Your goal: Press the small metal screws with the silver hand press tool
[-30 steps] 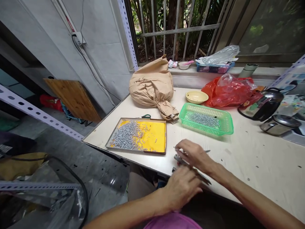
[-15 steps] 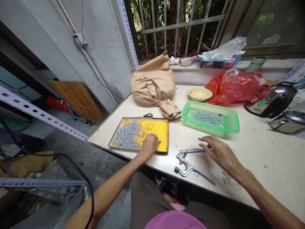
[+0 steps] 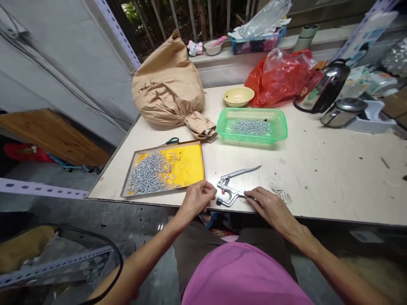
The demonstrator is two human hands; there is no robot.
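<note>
On the table's front part lie grey metal pliers [image 3: 233, 195], like snap-fastener pliers, with a spring, a small red part and spread handles. My right hand [image 3: 270, 207] has its fingers closed around the lower handle; the upper one stands free. Just left of the pliers' jaw, my left hand [image 3: 199, 197] is closed in a pinch. What lies between its fingertips is too small to name. Beside that hand, a shallow tray [image 3: 127, 186] with a yellow bottom holds a heap of small silvery metal pieces [image 3: 149, 171].
A green plastic basket [image 3: 275, 137] contains more metal pieces. Behind are a brown paper sack [image 3: 168, 89], a cream bowl [image 3: 238, 96] and a red plastic bag [image 3: 280, 82]. Dark-handled scissors [image 3: 171, 141] lie behind the tray. A kettle [image 3: 330, 87] stands at the right.
My left hand has left the tray and moved right to the pliers' jaw. My right hand has come down onto the lower handle. The camera view has swung right and down.
</note>
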